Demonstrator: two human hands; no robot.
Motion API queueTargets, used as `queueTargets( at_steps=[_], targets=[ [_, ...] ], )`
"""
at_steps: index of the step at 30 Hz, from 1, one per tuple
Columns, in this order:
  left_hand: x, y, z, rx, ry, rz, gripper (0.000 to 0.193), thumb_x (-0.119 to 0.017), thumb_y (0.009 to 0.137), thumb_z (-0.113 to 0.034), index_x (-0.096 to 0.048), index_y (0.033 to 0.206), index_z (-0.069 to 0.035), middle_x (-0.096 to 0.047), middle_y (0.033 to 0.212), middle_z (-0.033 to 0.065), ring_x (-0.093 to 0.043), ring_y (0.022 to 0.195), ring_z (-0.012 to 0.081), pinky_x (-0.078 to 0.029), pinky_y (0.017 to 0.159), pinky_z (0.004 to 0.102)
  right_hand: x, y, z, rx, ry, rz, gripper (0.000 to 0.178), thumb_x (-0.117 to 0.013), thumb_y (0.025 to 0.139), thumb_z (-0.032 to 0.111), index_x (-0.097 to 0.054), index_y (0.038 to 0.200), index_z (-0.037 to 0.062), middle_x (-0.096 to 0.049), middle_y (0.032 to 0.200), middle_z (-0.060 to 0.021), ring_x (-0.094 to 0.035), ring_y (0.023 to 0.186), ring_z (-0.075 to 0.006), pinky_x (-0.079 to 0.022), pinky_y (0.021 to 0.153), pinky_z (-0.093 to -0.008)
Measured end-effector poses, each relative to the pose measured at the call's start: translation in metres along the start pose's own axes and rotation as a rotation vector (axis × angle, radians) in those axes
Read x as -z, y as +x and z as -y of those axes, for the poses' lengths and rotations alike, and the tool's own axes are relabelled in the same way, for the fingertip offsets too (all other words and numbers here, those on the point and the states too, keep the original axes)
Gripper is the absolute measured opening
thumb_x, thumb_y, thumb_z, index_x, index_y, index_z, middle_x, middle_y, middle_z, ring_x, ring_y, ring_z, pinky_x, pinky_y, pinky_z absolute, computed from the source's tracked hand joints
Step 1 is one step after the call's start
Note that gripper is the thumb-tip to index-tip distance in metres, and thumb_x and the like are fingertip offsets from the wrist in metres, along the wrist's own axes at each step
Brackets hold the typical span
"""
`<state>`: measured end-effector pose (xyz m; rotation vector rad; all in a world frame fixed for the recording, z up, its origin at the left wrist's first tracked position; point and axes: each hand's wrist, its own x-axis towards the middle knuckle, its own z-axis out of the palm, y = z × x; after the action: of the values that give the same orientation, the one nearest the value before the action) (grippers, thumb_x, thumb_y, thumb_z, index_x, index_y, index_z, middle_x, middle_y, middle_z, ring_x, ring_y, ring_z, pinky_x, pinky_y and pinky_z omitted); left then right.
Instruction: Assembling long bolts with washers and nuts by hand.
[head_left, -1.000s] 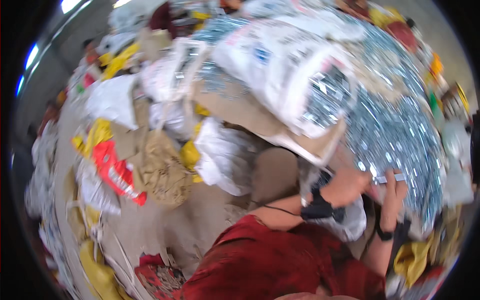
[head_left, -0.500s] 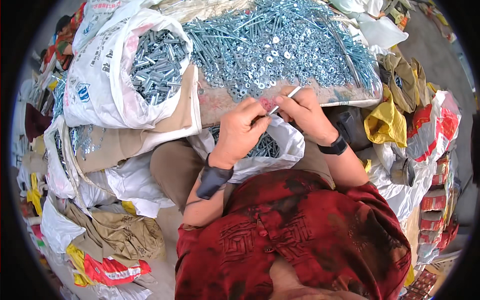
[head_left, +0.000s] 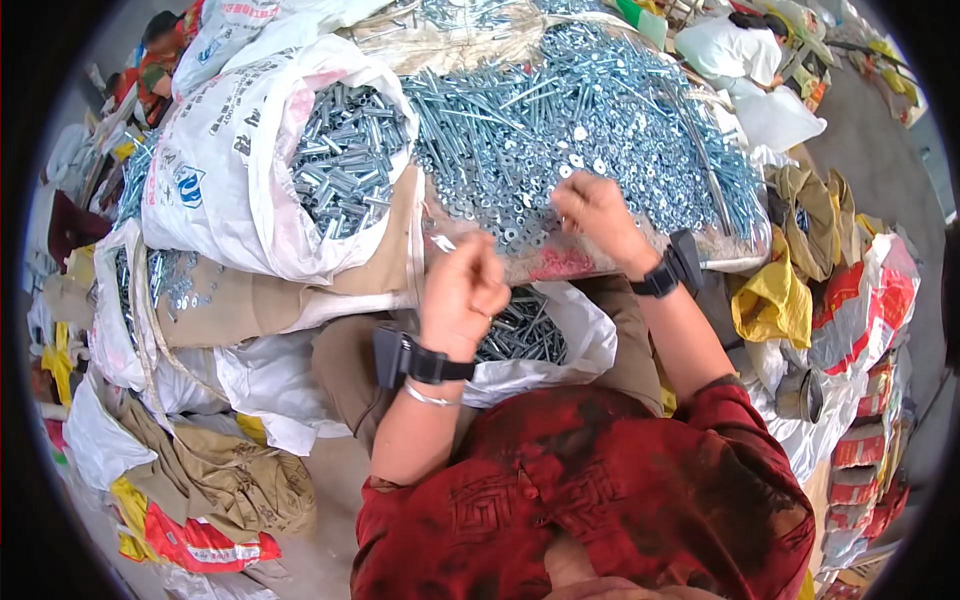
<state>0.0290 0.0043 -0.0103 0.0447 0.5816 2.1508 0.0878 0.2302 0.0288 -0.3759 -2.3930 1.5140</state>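
Observation:
My left hand (head_left: 465, 290) is closed, its fingers curled in front of the cloth edge of the work surface. A small bright metal piece (head_left: 442, 242) shows beside its fingertips; most of whatever it grips is hidden. Over the near side of a pile of washers and nuts (head_left: 560, 150), my right hand (head_left: 605, 220) has its fingers bent together in a pinch, and I cannot make out anything in them. Below, between my legs, a white bag (head_left: 575, 330) holds long metal bolts (head_left: 515, 330).
A large white sack (head_left: 215, 190) full of metal sleeves (head_left: 345, 160) lies open at the left. Long bolts (head_left: 460, 120) are heaped behind the washers. At the right are a yellow bag (head_left: 775, 300) and a metal cup (head_left: 800, 395). Brown sacking (head_left: 245, 470) lies lower left.
My hands, earlier together on a slim metal rod, have come apart. The left has drawn back to the left; the right has moved over the pile's near edge. The view has shifted slightly.

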Motion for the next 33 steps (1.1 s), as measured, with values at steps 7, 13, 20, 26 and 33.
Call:
queueTargets(
  at_steps=[7, 13, 20, 26, 33],
  targets=[
    [-0.016, 0.008, -0.016, -0.228, 0.786, -0.085, 0.015, -0.061, 0.097, -0.02, -0.058, 0.099, -0.005, -0.056, 0.072, 0.0021, -0.037, 0.045, 0.0023, -0.024, 0.037, 0.0185, 0.007, 0.123, -0.025, 0.355, -0.724, -0.426, 0.021, -0.066, 0.086, 0.021, -0.068, 0.085, 0.0002, -0.068, 0.076, -0.0185, -0.069, 0.071, -0.0321, -0.053, 0.063, -0.0433],
    [-0.011, 0.006, -0.013, -0.032, 0.411, -0.01, 0.018, -0.058, 0.1, -0.023, -0.06, 0.098, -0.005, -0.055, 0.076, -0.0007, -0.039, 0.05, 0.0015, -0.03, 0.041, 0.0185, -0.009, 0.149, -0.008, 0.236, -1.106, -0.247, 0.013, -0.06, 0.078, 0.01, -0.07, 0.078, 0.0018, -0.07, 0.084, -0.021, -0.068, 0.08, -0.0402, -0.054, 0.071, -0.0489],
    [-0.012, 0.004, -0.018, -0.422, 0.905, -0.039, 0.027, -0.061, 0.098, -0.023, -0.068, 0.106, 0.001, -0.05, 0.066, -0.0046, -0.04, 0.05, 0.0026, -0.035, 0.045, 0.0187, 0.021, 0.09, 0.019, 0.163, -1.232, -0.099, 0.014, -0.058, 0.078, 0.008, -0.069, 0.082, 0.0002, -0.068, 0.087, -0.0214, -0.068, 0.08, -0.0395, -0.053, 0.071, -0.0482],
    [-0.012, 0.004, -0.013, -0.209, 0.609, -0.003, 0.021, -0.058, 0.099, -0.02, -0.058, 0.108, -0.001, -0.065, 0.074, 0.0089, -0.062, 0.055, 0.0169, -0.05, 0.047, 0.0286, 0.052, 0.001, 0.027, 0.344, -0.347, -0.551, 0.008, -0.064, 0.089, 0.005, -0.061, 0.096, 0.0027, -0.064, 0.078, -0.0092, -0.067, 0.067, -0.0185, -0.051, 0.058, -0.032],
    [-0.007, 0.007, 0.001, -0.225, 0.439, -0.048, 0.027, -0.058, 0.099, -0.026, -0.062, 0.112, -0.002, -0.064, 0.086, 0.0043, -0.06, 0.072, 0.0148, -0.05, 0.06, 0.0303, 0.028, -0.069, 0.003, 0.297, -0.295, -0.476, 0.011, -0.066, 0.092, 0.011, -0.056, 0.095, 0.0046, -0.065, 0.071, -0.0079, -0.068, 0.064, -0.0193, -0.049, 0.056, -0.0298]
  ],
)
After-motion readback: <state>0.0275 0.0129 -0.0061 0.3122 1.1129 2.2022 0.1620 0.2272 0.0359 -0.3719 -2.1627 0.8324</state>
